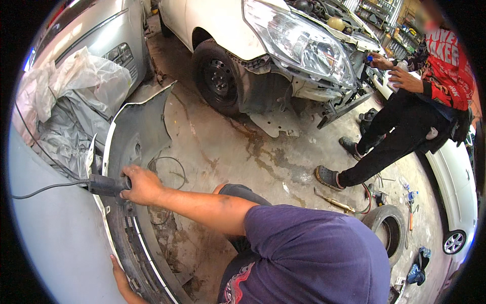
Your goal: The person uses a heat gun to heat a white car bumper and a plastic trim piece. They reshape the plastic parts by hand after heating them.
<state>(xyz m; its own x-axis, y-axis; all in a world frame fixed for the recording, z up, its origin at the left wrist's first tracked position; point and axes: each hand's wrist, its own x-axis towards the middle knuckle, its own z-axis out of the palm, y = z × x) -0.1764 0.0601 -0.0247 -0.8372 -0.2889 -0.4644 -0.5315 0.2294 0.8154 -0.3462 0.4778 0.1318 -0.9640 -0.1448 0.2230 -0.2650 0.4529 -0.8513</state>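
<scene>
My right hand [136, 185] grips a black corded power tool [106, 185] over a curved bumper cover [139, 116], which has a dark, dusty inner face and white edges. The cord runs off to the left. Near the lower left, my left hand [121, 278] holds the bumper's outer edge, its fingers partly hidden. My purple sleeve and shirt fill the bottom centre, over a bent knee. Crumpled plastic sheeting [76, 91] lies beside the bumper, against a pale panel [50, 228] at the left.
A white car [217, 20] without its front bumper stands ahead, a silver car [101, 30] left. A co-worker [405, 116] in red and black stands right, hands near the engine bay. A torch with hoses [334, 202], tools, a tyre [374, 218] and another white car [455, 192] are right.
</scene>
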